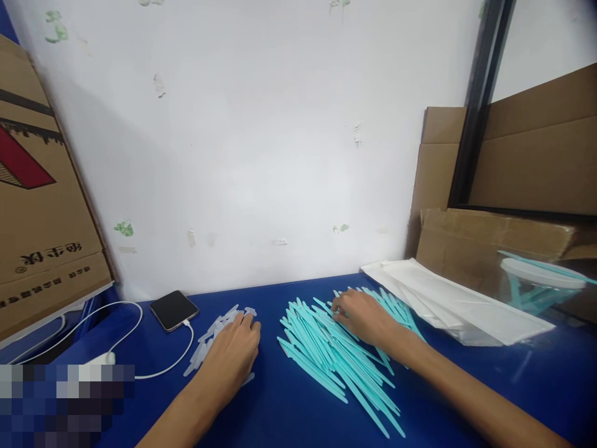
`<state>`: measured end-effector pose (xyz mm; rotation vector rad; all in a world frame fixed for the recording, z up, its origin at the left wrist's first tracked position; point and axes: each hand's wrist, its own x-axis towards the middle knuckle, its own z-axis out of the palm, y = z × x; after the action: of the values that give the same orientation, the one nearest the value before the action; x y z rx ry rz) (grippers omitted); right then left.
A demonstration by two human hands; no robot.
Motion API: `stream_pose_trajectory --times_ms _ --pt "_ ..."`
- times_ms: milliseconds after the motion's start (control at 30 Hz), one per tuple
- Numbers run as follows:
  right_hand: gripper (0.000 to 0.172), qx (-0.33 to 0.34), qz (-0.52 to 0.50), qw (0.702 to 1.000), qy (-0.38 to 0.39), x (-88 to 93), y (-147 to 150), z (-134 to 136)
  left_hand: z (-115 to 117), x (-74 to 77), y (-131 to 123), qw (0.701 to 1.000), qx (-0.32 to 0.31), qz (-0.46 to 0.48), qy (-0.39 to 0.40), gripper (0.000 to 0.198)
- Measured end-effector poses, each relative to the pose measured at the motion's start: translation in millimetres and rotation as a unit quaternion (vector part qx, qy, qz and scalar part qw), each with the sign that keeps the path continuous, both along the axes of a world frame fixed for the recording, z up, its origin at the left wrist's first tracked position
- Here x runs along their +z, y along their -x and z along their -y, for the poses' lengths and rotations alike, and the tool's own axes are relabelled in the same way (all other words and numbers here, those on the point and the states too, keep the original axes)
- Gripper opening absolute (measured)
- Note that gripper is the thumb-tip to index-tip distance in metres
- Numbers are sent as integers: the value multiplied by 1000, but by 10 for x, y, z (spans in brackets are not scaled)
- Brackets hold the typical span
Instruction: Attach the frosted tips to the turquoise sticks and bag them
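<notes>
My left hand (236,348) rests over a small heap of translucent whitish plastic pieces (214,333). Its fingers are bent and close together at the heap's far edge, their tips touching the pieces; what they pinch is hidden. To the right lies a larger pile of thin turquoise plastic sticks (314,345), long and tapered, mostly slanting the same way. Over the back part of this pile, my right hand (361,314) has its fingers curled and thumb drawn in, closed at the sticks. Whatever lies between those fingertips cannot be made out.
A phone (174,310) on a white cable (189,348) lies left on the blue table (265,410). White plastic bags (448,298) are stacked at right, near a clear tub (536,286) holding turquoise sticks. Cardboard boxes (41,186) stand at both sides; a white wall (280,137) is behind.
</notes>
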<state>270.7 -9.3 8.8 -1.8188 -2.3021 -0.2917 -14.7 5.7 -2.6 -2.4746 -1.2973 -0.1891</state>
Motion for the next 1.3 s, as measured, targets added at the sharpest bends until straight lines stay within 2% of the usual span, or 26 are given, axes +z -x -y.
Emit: stream_pose_trajectory --times_ms 267,433,533,633,733,833,900,933,1133,1300 --pt "19 -8 39 999 -13 -63 86 14 22 -34 -31 992 -60 107 -20 21" --pt "22 -16 35 999 -28 -120 124 -5 63 -49 -68 987 -100 126 -15 35" --pt "23 -22 23 998 -46 -80 115 4 42 -74 -65 976 -123 180 -13 38" --pt "23 -22 5 997 -69 13 75 28 33 -67 -67 956 -137 259 15 33" --pt "23 6 -45 996 -82 94 46 69 52 -18 -100 916 -120 376 77 22" --pt "23 93 -115 985 -90 116 74 120 62 42 -141 823 -89 536 164 19" --pt "22 151 -127 976 -91 101 120 152 54 72 -154 759 -85 611 208 22" --pt "22 170 -124 974 -87 90 146 166 48 83 -155 737 -85 632 222 24" --pt "30 190 -109 974 -61 39 230 210 58 96 -164 664 -89 676 307 34" --pt "26 202 -126 970 -43 29 242 233 88 102 -184 640 -94 693 319 37"
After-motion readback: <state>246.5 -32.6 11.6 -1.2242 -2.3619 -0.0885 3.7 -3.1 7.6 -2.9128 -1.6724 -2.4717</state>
